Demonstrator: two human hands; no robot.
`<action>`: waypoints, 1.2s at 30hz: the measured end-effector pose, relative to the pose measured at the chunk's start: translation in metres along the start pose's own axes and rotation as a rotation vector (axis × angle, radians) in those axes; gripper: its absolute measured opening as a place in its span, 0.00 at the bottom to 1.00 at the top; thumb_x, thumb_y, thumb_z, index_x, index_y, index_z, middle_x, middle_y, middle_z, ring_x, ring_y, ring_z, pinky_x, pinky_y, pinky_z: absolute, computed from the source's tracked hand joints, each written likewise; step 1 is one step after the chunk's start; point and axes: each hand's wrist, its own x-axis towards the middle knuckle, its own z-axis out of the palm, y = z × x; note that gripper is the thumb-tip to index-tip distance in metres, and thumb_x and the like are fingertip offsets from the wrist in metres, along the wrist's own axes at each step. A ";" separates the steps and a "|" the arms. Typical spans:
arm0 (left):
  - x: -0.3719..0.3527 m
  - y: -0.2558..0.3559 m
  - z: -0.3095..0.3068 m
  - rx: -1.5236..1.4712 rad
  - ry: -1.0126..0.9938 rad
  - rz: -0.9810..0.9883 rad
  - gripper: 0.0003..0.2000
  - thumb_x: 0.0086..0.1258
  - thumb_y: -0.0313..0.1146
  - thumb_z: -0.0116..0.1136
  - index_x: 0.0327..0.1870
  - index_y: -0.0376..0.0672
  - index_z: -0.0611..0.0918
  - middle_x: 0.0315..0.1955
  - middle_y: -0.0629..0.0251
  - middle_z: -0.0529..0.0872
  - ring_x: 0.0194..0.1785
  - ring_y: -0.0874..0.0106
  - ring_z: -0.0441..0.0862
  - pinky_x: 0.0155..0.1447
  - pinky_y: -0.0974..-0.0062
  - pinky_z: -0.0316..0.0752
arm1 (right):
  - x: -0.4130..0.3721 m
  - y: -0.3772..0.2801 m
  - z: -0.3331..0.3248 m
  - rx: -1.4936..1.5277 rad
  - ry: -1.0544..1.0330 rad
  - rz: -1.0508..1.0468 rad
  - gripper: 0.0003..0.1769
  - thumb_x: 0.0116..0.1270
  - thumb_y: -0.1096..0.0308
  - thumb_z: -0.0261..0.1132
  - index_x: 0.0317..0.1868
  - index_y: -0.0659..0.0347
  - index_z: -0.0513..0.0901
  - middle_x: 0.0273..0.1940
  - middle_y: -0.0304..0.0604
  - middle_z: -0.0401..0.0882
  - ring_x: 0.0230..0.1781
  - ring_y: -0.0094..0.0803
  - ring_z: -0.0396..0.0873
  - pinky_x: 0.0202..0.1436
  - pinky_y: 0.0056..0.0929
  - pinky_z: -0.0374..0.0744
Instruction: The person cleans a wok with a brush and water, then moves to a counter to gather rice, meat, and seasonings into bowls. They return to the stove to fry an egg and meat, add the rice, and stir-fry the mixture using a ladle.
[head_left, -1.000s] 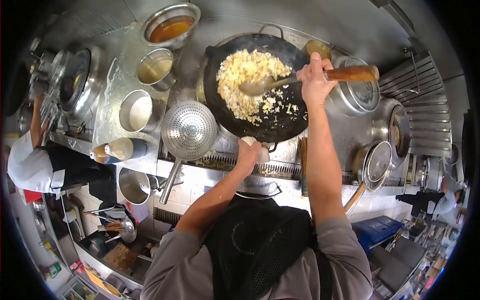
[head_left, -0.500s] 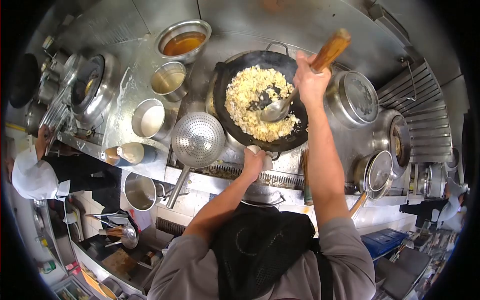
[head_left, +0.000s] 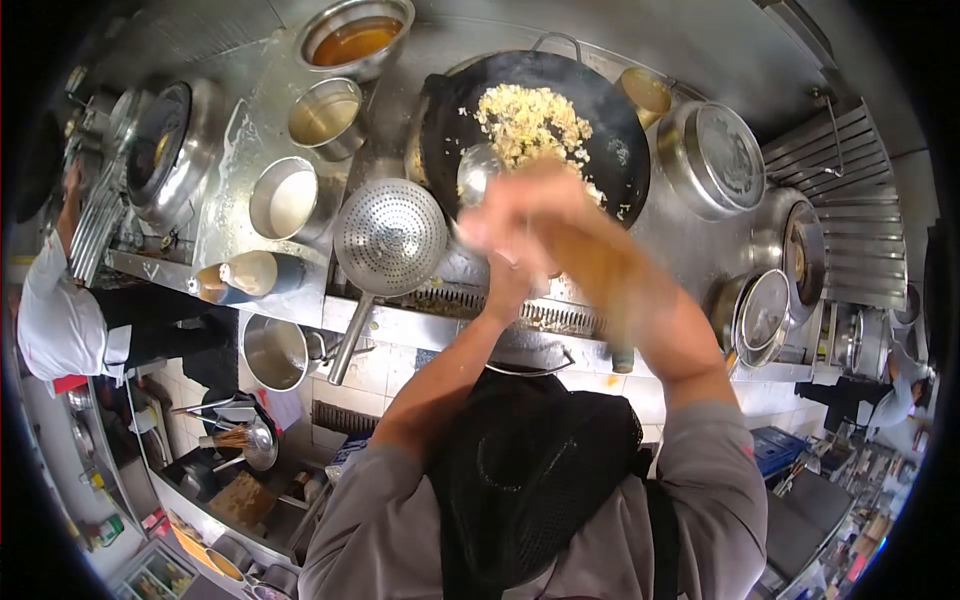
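Note:
A black wok (head_left: 440, 135) on the stove holds crumbly yellow-and-white food (head_left: 530, 115) that looks like egg fried rice. My right hand (head_left: 530, 205), smeared by motion, is wrapped round the wooden handle of a ladle (head_left: 480, 172). The ladle's metal bowl is over the wok's left part, and its blurred handle points back toward me. At the wok's near rim my left hand (head_left: 508, 288) is closed on a pale cloth by the near handle. My right hand and the ladle handle partly cover that spot.
Left of the wok lie a perforated strainer (head_left: 390, 238), a pot of white contents (head_left: 285, 200), a pot of cloudy liquid (head_left: 328, 115) and a bowl of amber liquid (head_left: 355, 40). Lidded pots (head_left: 725, 160) stand right. A co-worker in white (head_left: 65, 310) is at far left.
My right hand has swung down and left with the ladle, its handle now tipped toward me. The food has gathered toward the wok's far side. My left hand stays at the near rim.

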 end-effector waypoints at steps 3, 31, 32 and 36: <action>0.034 -0.048 -0.008 -0.412 -0.311 -0.008 0.11 0.73 0.33 0.53 0.48 0.36 0.70 0.43 0.59 0.76 0.45 0.75 0.75 0.47 0.77 0.75 | -0.019 0.055 0.016 0.064 -0.008 -0.052 0.16 0.59 0.70 0.72 0.19 0.56 0.73 0.18 0.31 0.74 0.19 0.18 0.70 0.23 0.27 0.68; 0.043 -0.045 -0.015 -0.094 -0.023 -0.150 0.17 0.60 0.18 0.51 0.52 0.34 0.73 0.42 0.62 0.81 0.42 0.71 0.82 0.44 0.72 0.79 | -0.041 0.131 -0.043 0.387 1.258 0.085 0.16 0.69 0.70 0.68 0.26 0.54 0.69 0.18 0.31 0.67 0.14 0.18 0.64 0.15 0.22 0.62; 0.046 -0.052 -0.014 -0.150 0.007 -0.108 0.14 0.60 0.19 0.52 0.49 0.35 0.75 0.40 0.63 0.82 0.41 0.70 0.83 0.43 0.70 0.80 | -0.041 0.123 -0.054 0.368 1.316 0.116 0.16 0.68 0.69 0.69 0.26 0.54 0.70 0.18 0.30 0.67 0.14 0.18 0.64 0.15 0.22 0.62; 0.032 -0.025 -0.012 -0.220 -0.041 -0.348 0.11 0.63 0.24 0.55 0.47 0.35 0.76 0.38 0.61 0.82 0.40 0.67 0.84 0.41 0.65 0.81 | -0.041 0.118 -0.114 0.138 1.561 0.065 0.17 0.70 0.63 0.67 0.24 0.56 0.73 0.14 0.32 0.69 0.12 0.18 0.65 0.14 0.21 0.61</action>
